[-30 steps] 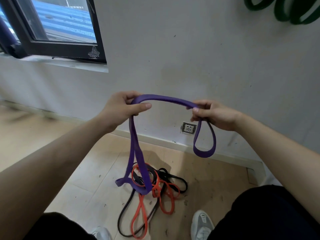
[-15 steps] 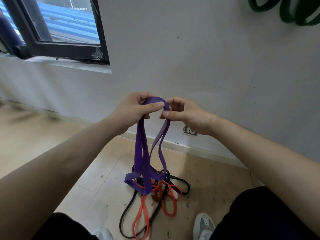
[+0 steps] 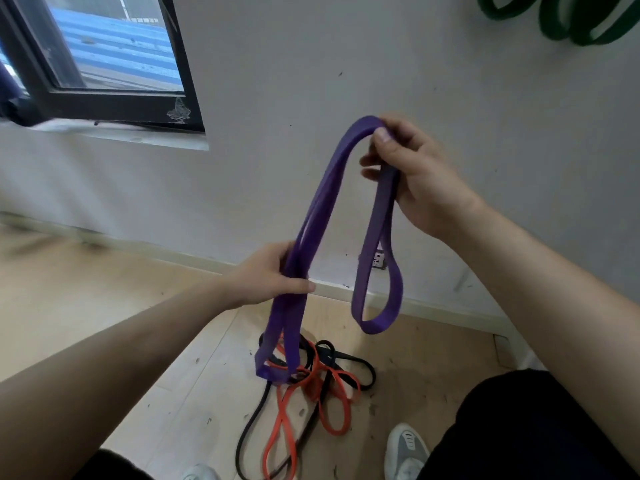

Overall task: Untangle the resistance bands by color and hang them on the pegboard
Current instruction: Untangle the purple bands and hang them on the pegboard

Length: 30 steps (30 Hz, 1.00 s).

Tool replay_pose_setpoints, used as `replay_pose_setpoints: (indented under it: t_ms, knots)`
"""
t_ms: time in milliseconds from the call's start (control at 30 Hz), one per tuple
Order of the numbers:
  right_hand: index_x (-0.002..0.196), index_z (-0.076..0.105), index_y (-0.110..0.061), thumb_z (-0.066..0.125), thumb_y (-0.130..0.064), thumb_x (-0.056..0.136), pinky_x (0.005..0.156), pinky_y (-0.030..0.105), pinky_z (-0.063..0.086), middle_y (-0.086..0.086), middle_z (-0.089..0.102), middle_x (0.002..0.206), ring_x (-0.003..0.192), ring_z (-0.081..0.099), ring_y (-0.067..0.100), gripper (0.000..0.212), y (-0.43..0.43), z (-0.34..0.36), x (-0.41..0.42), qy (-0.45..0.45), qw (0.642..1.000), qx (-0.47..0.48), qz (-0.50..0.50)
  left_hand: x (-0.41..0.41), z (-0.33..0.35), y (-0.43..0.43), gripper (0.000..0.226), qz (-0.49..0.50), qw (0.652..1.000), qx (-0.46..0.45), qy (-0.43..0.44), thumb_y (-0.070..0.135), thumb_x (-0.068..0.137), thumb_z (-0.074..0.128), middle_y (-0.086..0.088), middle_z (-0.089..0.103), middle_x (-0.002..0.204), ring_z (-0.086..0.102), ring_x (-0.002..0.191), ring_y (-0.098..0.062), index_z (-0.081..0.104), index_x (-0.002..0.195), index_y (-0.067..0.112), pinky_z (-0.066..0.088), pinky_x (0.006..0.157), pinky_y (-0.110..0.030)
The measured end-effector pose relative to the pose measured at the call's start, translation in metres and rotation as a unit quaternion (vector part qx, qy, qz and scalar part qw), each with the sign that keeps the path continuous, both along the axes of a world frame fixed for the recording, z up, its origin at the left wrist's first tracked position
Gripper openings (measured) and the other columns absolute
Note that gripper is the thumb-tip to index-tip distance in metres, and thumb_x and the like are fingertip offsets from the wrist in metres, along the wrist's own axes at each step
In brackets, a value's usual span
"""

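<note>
Hands have moved apart, right hand (image 3: 415, 178) high, left hand (image 3: 266, 275) low
Both grip the purple band (image 3: 329, 188), its low loop by the red band (image 3: 311, 379) and black band (image 3: 327, 353) on the floor; lift slowly so it slips free

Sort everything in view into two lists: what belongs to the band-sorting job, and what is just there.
Belongs to the job:
wide purple rubber resistance band, gripped by the left hand and the right hand;
thin orange rubber bands and thin black rubber bands, tangled together;
dark green bands, hanging up at top right.

Just there:
black-framed window;
white wall socket;
grey shoe.
</note>
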State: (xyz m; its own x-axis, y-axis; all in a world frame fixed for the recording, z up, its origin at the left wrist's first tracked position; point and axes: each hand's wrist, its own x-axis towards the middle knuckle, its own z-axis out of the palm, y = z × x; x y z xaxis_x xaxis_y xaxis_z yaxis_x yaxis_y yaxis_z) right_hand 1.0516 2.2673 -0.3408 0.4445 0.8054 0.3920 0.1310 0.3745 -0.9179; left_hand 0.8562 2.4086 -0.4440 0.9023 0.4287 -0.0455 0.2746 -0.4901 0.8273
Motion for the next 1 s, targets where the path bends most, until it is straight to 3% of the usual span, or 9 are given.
replay_pose_setpoints:
  t_ms: [100,333,600,700,833,900,1000]
  knots:
    - [0.106,0.062,-0.016,0.054,-0.017,0.102,0.087,0.036,0.045,-0.005,0.059,0.085,0.084,0.063,0.013,0.009,-0.006,-0.004,0.019,0.007,1.000,-0.014,-0.022,0.000,-0.004,0.007,0.021,0.022,0.999,-0.012,-0.020,0.016,0.086,0.080,-0.018,0.069,0.097,0.071,0.095,-0.031,0.064,0.099,0.013,0.061,0.088,-0.045]
    - [0.100,0.067,-0.022,0.058,-0.018,0.099,0.088,0.037,0.044,-0.009,0.065,0.082,0.085,0.065,0.013,0.010,-0.022,-0.031,0.066,0.020,0.995,-0.081,-0.046,-0.009,0.009,0.019,0.027,0.098,0.990,-0.045,-0.094,0.009,0.086,0.077,-0.007,0.075,0.089,0.073,0.083,-0.020,0.068,0.111,0.016,0.059,0.075,-0.027]
    - [0.105,0.066,-0.013,0.072,-0.008,0.088,0.082,0.033,0.044,0.001,0.064,0.089,0.082,0.063,0.015,0.018,-0.033,-0.064,0.089,-0.041,0.980,-0.196,-0.001,-0.011,0.036,0.017,0.018,0.144,0.955,-0.125,-0.229,0.014,0.088,0.072,-0.003,0.070,0.080,0.067,0.077,-0.018,0.072,0.107,0.013,0.059,0.078,-0.030]
    - [0.103,0.067,-0.009,0.080,-0.013,0.082,0.080,0.038,0.050,0.006,0.066,0.090,0.082,0.063,0.020,0.025,-0.027,-0.076,0.085,-0.165,0.942,-0.292,0.025,-0.007,0.047,0.012,0.019,0.153,0.940,-0.160,-0.259,0.015,0.093,0.068,-0.001,0.063,0.076,0.062,0.073,-0.017,0.071,0.111,0.011,0.053,0.077,-0.031]
    - [0.095,0.068,-0.016,0.079,-0.019,0.083,0.095,0.047,0.055,0.011,0.071,0.098,0.093,0.070,0.025,0.017,-0.012,-0.097,0.066,-0.275,0.863,-0.411,0.102,-0.001,0.056,-0.003,0.028,0.119,0.943,-0.167,-0.263,0.028,0.084,0.071,-0.002,0.063,0.072,0.061,0.069,-0.015,0.072,0.108,0.015,0.050,0.074,-0.028]
    - [0.095,0.069,-0.016,0.079,-0.021,0.083,0.098,0.050,0.053,0.012,0.072,0.100,0.097,0.069,0.026,0.017,-0.003,-0.110,0.056,-0.303,0.840,-0.433,0.122,0.003,0.058,-0.011,0.026,0.104,0.947,-0.157,-0.259,0.030,0.081,0.071,0.000,0.064,0.070,0.061,0.069,-0.015,0.074,0.104,0.018,0.050,0.076,-0.029]
    - [0.102,0.072,-0.011,0.080,-0.018,0.082,0.103,0.050,0.049,0.010,0.074,0.106,0.104,0.068,0.025,0.023,0.005,-0.118,0.044,-0.287,0.834,-0.443,0.157,0.007,0.059,-0.014,0.024,0.102,0.951,-0.145,-0.255,0.023,0.085,0.077,0.004,0.061,0.068,0.057,0.067,-0.014,0.074,0.106,0.013,0.049,0.078,-0.033]
